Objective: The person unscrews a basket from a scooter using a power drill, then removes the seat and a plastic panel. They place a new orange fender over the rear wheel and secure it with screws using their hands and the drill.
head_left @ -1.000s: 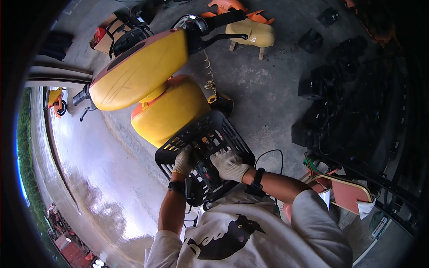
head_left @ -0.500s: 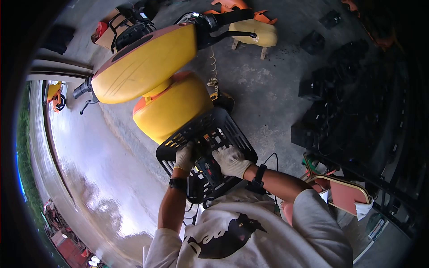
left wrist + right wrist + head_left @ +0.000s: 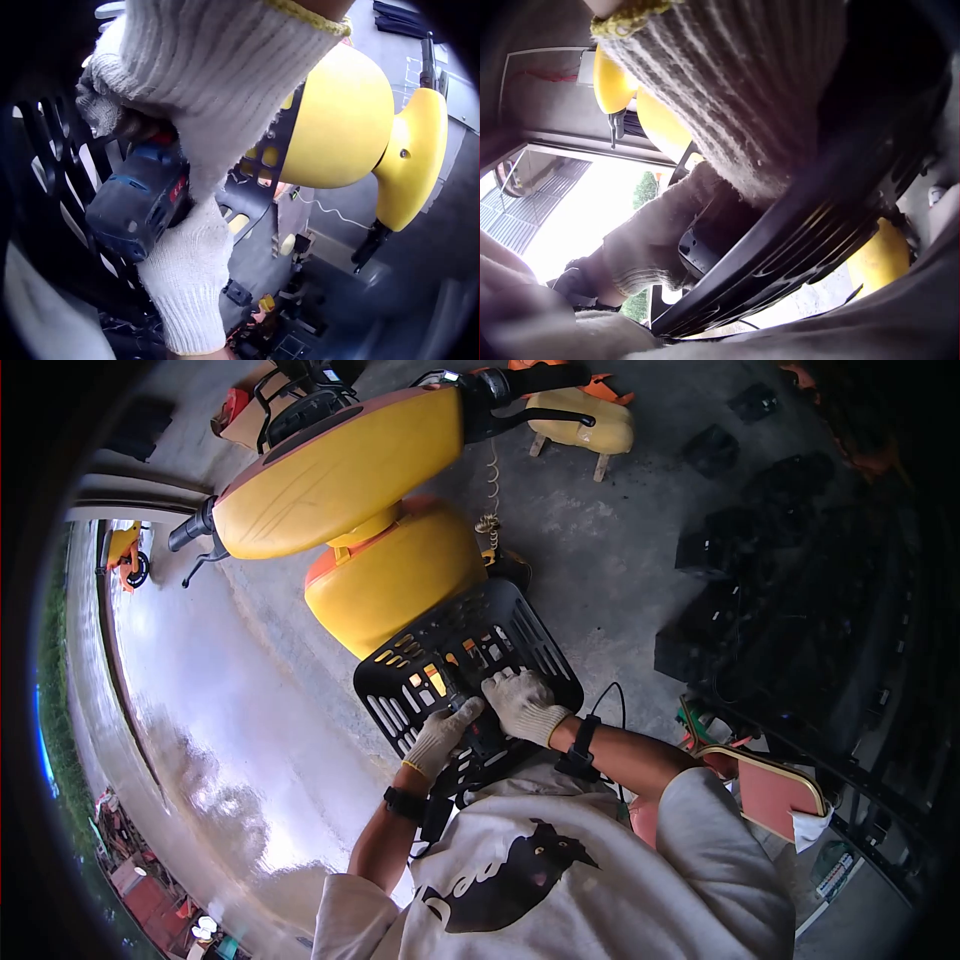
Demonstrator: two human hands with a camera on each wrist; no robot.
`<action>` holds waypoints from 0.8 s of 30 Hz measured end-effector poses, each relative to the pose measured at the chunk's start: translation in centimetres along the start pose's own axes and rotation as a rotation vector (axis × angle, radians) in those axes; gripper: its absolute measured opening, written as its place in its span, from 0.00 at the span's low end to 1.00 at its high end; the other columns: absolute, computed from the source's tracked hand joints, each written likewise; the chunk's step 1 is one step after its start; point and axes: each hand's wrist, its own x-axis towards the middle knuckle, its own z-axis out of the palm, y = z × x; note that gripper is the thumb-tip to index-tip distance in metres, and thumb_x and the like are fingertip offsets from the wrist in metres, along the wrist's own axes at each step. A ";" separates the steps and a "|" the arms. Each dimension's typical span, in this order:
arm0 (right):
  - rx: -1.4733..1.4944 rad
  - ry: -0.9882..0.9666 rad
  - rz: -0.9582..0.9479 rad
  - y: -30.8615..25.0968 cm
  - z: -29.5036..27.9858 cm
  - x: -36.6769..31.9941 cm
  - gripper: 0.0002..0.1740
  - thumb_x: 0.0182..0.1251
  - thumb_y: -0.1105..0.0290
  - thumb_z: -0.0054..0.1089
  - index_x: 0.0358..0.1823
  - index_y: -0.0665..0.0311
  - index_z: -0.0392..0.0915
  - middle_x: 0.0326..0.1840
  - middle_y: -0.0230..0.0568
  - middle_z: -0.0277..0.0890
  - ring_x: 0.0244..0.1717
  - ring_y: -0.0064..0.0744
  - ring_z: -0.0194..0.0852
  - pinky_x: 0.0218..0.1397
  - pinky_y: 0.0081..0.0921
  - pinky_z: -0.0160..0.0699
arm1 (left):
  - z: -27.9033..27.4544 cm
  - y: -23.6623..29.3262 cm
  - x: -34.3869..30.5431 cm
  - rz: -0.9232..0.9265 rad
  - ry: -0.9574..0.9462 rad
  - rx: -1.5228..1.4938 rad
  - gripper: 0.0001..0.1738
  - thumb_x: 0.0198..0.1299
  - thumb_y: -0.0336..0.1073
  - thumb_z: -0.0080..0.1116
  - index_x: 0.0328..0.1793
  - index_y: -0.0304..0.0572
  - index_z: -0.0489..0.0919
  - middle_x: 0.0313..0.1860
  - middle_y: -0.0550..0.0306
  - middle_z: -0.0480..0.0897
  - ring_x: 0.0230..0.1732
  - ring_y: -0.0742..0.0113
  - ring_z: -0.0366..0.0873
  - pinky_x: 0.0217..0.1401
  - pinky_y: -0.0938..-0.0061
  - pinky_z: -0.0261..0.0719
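Note:
A black slatted basket point(image 3: 375, 682) lies in front of the person, with both gloved hands inside it. The left hand point(image 3: 438, 740) grips a dark cordless drill point(image 3: 455, 682), its thumb lying across the tool in the head view. In the left wrist view the drill's blue-black battery end point(image 3: 131, 214) sticks out below the left glove point(image 3: 217, 90). Close beside the drill, the right hand point(image 3: 522, 705) has bent fingers reaching down into the basket. Its fingertips are hidden, and I cannot tell whether they hold anything.
Beyond the basket stands a yellow scooter front point(image 3: 340, 470) with handlebars and brake levers. A yellow body part on legs point(image 3: 580, 422) is at the back. Black boxes point(image 3: 705, 550) lie at the right, near a pink-backed chair point(image 3: 780, 795). A black cable point(image 3: 622, 710) loops by the right arm.
The left hand has shifted right and toward the body, from beside the drill to over it. The right hand stays in the basket with little change. The scooter and basket sit slightly higher in view.

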 end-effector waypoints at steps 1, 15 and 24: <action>-0.011 -0.004 0.003 -0.1 0.2 0.2 0.22 0.55 0.69 0.68 0.53 0.63 0.77 0.53 0.46 0.81 0.57 0.44 0.80 0.62 0.42 0.77 | 0.2 -0.2 -0.1 0.013 0.028 0.010 0.33 0.62 0.59 0.72 0.58 0.36 0.83 0.45 0.61 0.86 0.42 0.73 0.81 0.45 0.76 0.81; -0.007 -0.003 0.007 -0.5 -0.3 -0.2 0.20 0.60 0.69 0.65 0.55 0.62 0.78 0.56 0.47 0.80 0.59 0.47 0.80 0.62 0.47 0.78 | 0.8 0.0 -0.4 -0.009 0.102 0.056 0.25 0.66 0.61 0.66 0.46 0.47 0.84 0.29 0.70 0.77 0.24 0.80 0.69 0.22 0.81 0.62; -0.052 -0.048 0.012 -0.1 0.3 0.3 0.25 0.58 0.68 0.69 0.58 0.61 0.75 0.57 0.44 0.79 0.60 0.42 0.80 0.61 0.41 0.79 | 0.5 -1.1 1.1 -0.102 0.050 -0.178 0.24 0.64 0.51 0.71 0.57 0.42 0.82 0.40 0.66 0.83 0.34 0.75 0.79 0.36 0.78 0.81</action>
